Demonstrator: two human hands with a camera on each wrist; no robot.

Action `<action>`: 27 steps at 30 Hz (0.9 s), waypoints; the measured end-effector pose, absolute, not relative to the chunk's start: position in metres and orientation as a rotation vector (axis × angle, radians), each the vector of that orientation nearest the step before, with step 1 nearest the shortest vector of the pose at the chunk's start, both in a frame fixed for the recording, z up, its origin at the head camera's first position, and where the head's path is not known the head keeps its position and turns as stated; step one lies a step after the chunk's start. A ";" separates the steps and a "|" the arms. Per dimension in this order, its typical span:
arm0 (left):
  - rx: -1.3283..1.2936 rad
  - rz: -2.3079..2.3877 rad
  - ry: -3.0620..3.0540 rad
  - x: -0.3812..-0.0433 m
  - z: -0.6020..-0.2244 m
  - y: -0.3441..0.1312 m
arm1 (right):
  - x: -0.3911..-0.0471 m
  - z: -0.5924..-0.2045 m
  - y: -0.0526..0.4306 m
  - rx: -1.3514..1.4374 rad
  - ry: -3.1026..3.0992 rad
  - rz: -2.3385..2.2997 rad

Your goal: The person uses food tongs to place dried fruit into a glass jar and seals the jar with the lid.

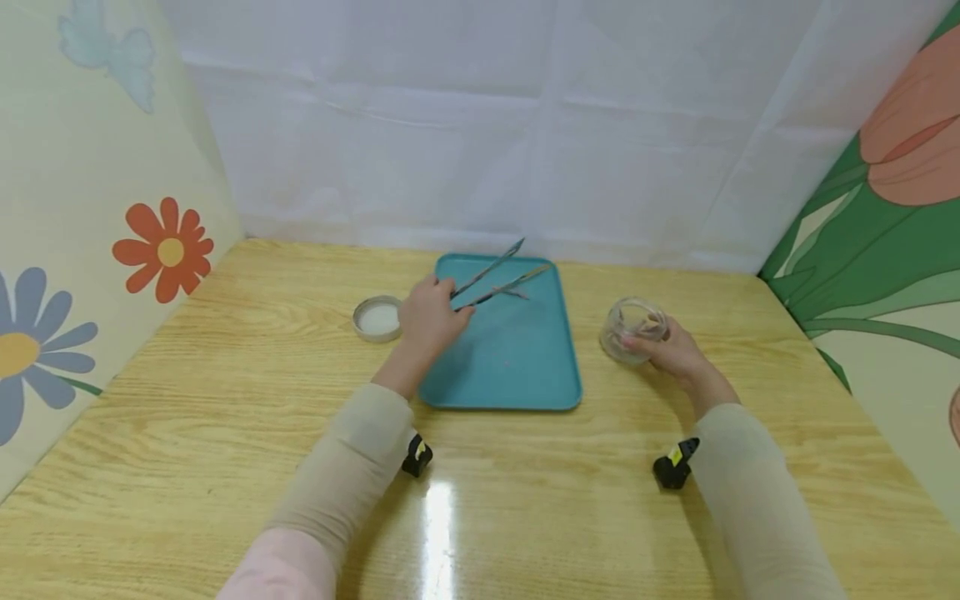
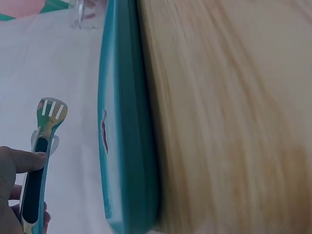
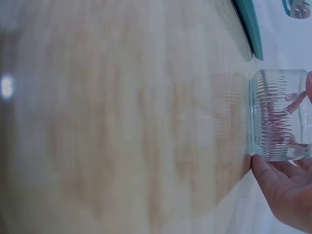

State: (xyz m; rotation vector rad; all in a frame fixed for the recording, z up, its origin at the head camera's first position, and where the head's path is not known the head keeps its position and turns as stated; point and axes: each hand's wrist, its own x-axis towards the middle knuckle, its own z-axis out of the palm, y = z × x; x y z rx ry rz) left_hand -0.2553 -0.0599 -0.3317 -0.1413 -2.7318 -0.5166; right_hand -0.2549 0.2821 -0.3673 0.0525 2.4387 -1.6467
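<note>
My left hand [image 1: 431,321] grips a pair of metal tongs [image 1: 491,293] with dark handles, their arms spread above the blue tray [image 1: 510,358]. In the left wrist view, one slotted tong head [image 2: 52,111] shows, with the thumb pressed on the handle. A thin reddish-brown strip [image 1: 514,292] lies on the tray below the tongs; its kind is unclear. To the right of the tray, my right hand [image 1: 678,354] holds a clear glass jar [image 1: 621,321] standing on the table, lidless. Ribbed glass and several reddish pieces [image 3: 296,103] inside it appear in the right wrist view.
A round lid [image 1: 377,320] with a white inside lies on the wooden table [image 1: 540,500], left of the tray and close to my left hand. A white cloth [image 1: 465,142] hangs behind the table, and flower-printed panels [image 1: 67,250] stand at both sides.
</note>
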 end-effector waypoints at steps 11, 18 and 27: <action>-0.079 -0.502 -2.861 -0.266 -0.336 -0.073 | -0.255 -0.367 0.282 0.072 2.443 -1.636; -0.066 -0.508 -2.927 -0.273 -0.340 -0.076 | -0.255 -0.368 0.282 0.063 2.449 -1.639; -0.100 -0.473 -2.983 -0.278 -0.346 -0.080 | -0.252 -0.364 0.280 0.066 2.445 -1.650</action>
